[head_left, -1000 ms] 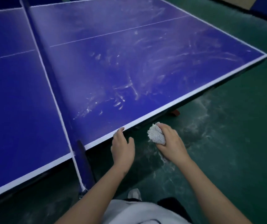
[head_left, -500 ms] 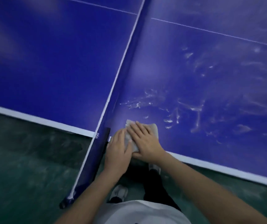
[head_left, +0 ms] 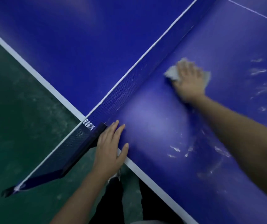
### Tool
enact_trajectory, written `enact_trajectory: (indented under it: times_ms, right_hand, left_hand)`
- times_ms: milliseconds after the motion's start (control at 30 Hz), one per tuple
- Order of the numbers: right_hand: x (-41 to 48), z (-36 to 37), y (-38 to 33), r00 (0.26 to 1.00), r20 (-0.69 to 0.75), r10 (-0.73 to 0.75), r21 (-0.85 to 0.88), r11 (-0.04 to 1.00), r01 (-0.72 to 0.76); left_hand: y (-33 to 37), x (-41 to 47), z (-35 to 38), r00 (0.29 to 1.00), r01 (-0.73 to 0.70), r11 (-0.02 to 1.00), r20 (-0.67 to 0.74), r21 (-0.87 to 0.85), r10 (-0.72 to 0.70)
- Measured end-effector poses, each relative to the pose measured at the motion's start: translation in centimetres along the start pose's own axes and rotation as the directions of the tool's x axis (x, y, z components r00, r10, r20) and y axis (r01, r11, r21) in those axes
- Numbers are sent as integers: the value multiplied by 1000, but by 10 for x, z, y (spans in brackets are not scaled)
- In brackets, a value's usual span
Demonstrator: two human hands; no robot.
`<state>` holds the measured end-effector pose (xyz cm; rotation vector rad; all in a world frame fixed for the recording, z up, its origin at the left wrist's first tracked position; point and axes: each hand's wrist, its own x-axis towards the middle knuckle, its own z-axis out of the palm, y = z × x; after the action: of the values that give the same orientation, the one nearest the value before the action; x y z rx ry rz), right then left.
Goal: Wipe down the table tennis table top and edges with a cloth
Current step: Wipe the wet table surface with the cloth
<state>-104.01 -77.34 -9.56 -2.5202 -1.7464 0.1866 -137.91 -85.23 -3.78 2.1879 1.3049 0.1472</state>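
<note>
Floor: dark green — mottled with pale, dusty scuffs.
Light: dim and cool — soft throughout.

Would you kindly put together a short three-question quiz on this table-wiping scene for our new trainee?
1. True or false: the right hand presses the cloth flat on the table top.
2. Where does the left hand rest? A) on the floor B) on the table edge beside the net clamp C) on the cloth
3. Fill in: the white smears lie on the same side of the net as the ____.
Key: 1 true; 2 B; 3 cloth.
</note>
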Motion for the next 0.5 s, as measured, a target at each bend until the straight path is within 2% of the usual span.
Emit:
enact_trajectory:
  times_ms: [67,167,233,300,400,500]
  right_hand:
    - [19,-8,46,985,1,170,28,985,-170]
    - [16,-9,42,973,-2,231,41,972,-231]
    - [-11,-7,5,989,42,141,15,990,-141]
    - [-55,-3,-41,993,105,-57,0,998,58]
    - [-108,4,-85,935,76,-346,39,938,344]
    - [-87,8,-80,890,101,-444,52,896,441]
  left_hand:
    - [1,2,2,1000,-7,1000,4,24,7]
    - [1,6,2,1000,-2,999,-17,38,3]
    - [2,10,2,999,0,1000,-46,26,1]
    - [6,18,3,997,-19,1000,-70,21,20]
    - [15,35,4,993,-87,996,-83,25,88]
    - [24,50,5,986,-122,992,-114,19,124]
